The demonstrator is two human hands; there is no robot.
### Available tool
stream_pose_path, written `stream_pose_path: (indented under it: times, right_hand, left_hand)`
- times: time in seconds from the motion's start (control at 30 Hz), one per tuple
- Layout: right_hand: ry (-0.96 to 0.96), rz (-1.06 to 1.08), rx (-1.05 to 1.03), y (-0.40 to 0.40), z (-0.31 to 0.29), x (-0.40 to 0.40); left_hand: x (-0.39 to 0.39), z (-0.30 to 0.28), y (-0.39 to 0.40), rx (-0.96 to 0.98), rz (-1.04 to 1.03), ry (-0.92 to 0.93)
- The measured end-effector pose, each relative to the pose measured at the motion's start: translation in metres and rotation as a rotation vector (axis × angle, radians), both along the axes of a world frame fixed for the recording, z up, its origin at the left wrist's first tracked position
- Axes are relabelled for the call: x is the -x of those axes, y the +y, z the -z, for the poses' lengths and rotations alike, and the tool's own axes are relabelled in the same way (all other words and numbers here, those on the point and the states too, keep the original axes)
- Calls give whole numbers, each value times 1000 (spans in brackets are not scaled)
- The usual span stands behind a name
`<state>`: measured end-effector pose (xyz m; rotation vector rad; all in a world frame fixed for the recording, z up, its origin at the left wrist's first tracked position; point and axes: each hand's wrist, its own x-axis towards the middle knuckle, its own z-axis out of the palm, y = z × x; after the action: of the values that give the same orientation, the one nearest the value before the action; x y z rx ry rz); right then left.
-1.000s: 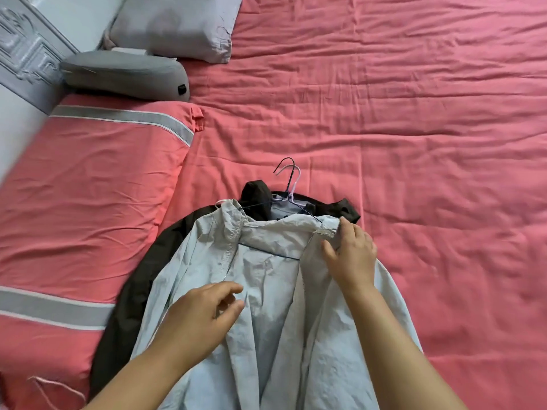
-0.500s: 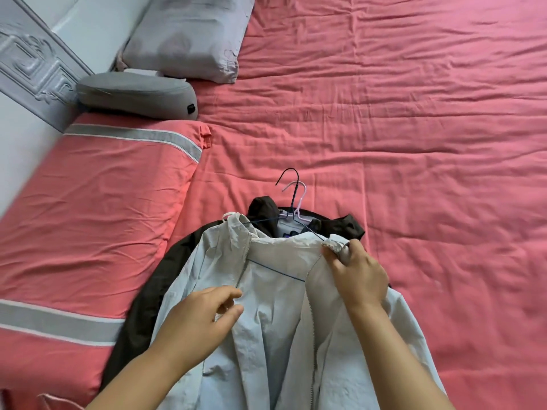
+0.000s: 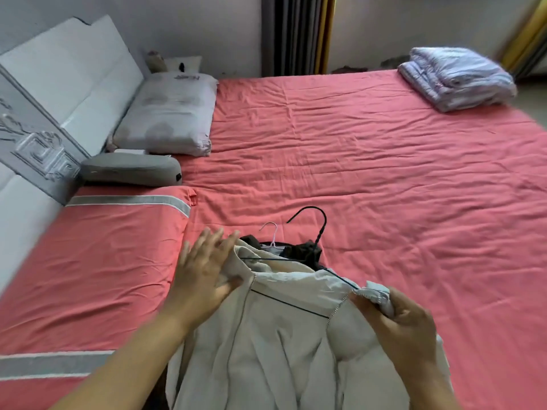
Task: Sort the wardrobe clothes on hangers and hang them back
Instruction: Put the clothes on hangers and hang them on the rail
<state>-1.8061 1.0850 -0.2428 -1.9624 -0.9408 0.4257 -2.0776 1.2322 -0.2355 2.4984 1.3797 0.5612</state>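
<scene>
Bedroom, mid-sort: I am working over the pale jacket (image 3: pixel 284 344), which lies at six o'clock on the red bedsheet (image 3: pixel 384 179) on top of a dark garment (image 3: pixel 305 251); the view has tipped upward in the last second, so the far wall, the curtain (image 3: pixel 296 34) at twelve and a folded quilt (image 3: pixel 455 76) at two now show. My right hand (image 3: pixel 405 321) pinches the collar's zip edge at five o'clock, much as it did a moment ago; my left hand (image 3: pixel 204 273), which was curled low over the front panel, has risen to the left shoulder at seven o'clock and is spread flat, fingers straight (blurred, so I cannot tell how firmly it presses). A thin dark hanger wire (image 3: pixel 334 275) crosses inside the neck opening, and a black hook (image 3: pixel 313 223) and a white hook (image 3: pixel 272 235) stick out above the pile toward twelve. My reading: the jacket is being seated on its hanger, shoulder by shoulder; hanging it back is not yet done, and the garment beneath waits its turn. Pillows (image 3: pixel 168 119) sit at ten.
</scene>
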Motion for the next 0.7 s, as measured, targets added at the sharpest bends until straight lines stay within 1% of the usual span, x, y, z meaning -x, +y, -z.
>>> stream_pose_path:
  times: [0.1,0.13,0.27,0.33,0.47,0.53,0.6,0.7]
  right_hand:
    - [20,49,-65,-44,-41,15]
    - [18,75,-81,-57,-53,23]
    - [-46,238,-155,-116,-107,71]
    - [-112,348,-181,-148,-134,104]
    - [-209,550,-244,-206,-179,175]
    - [-268,644,-268,-237,-202,213]
    - [-322,714,-260,-265,-223,244]
    - [-422,768,-243,-304,-247,283]
  left_hand:
    - [9,-34,-13,58,206,-149]
    - [14,-43,-17,59,258,-171]
    - [22,-82,-42,-71,474,-251]
    - [26,-104,-63,-163,571,-345]
    - [41,-154,-101,-313,640,-552]
    - [48,-182,-118,-354,706,-647]
    - [52,-208,-131,-350,786,-713]
    - [49,-233,-149,-310,879,-741]
